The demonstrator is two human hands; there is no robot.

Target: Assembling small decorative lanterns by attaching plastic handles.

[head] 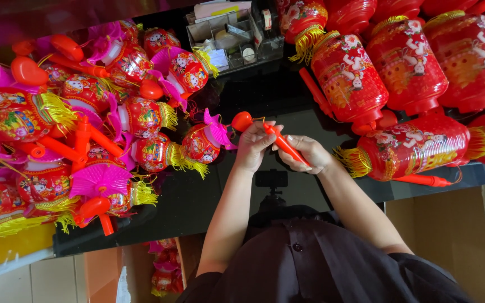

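Note:
Both my hands hold a red plastic lantern handle stick [280, 143] over the black table [265, 95]. My left hand [254, 147] grips it near the bulbous end [242, 120]. My right hand [307, 154] closes on the lower end of the stick. A small red lantern with a pink frill and yellow fringe [204, 142] lies just left of my left hand, linked by a thin string to the stick's end.
A heap of small red and pink lanterns with yellow tassels [85, 129] covers the table's left side. Large red lanterns [411, 73] are piled at the right. A clear organiser box [228, 33] stands at the back. Cardboard boxes [456, 230] sit on the floor.

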